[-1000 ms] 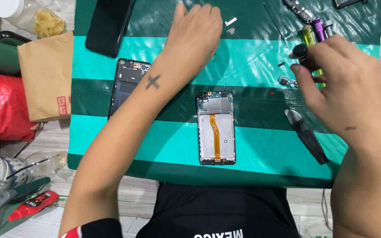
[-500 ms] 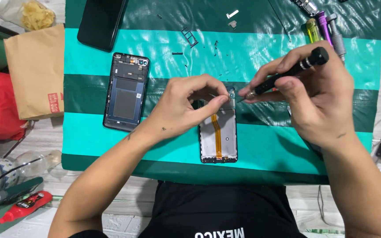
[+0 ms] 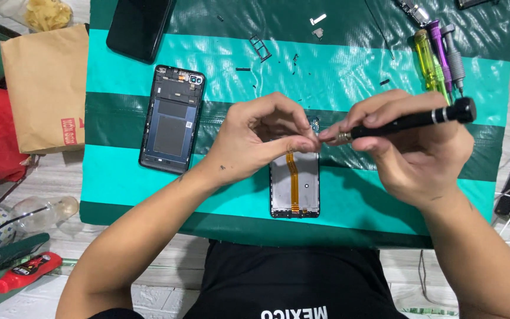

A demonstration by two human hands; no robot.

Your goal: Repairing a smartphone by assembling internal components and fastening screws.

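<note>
Pinching at the screwdriver (image 3: pixel 408 122) tip, the left hand (image 3: pixel 261 139) steadies what looks a tiny, easily dropped part while the right hand (image 3: pixel 414 147) fingers wrap the slim, rigid shaft above the fragile opened phone (image 3: pixel 294 189).

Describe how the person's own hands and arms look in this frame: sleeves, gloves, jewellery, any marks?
Both forearms are bare, with no sleeves in view and no gloves. The left hand has a few small dark specks near the wrist; no ring or watch shows. The right hand has a faint small dark mark near the wrist, also without jewellery. A black shirt covers the torso.
</note>
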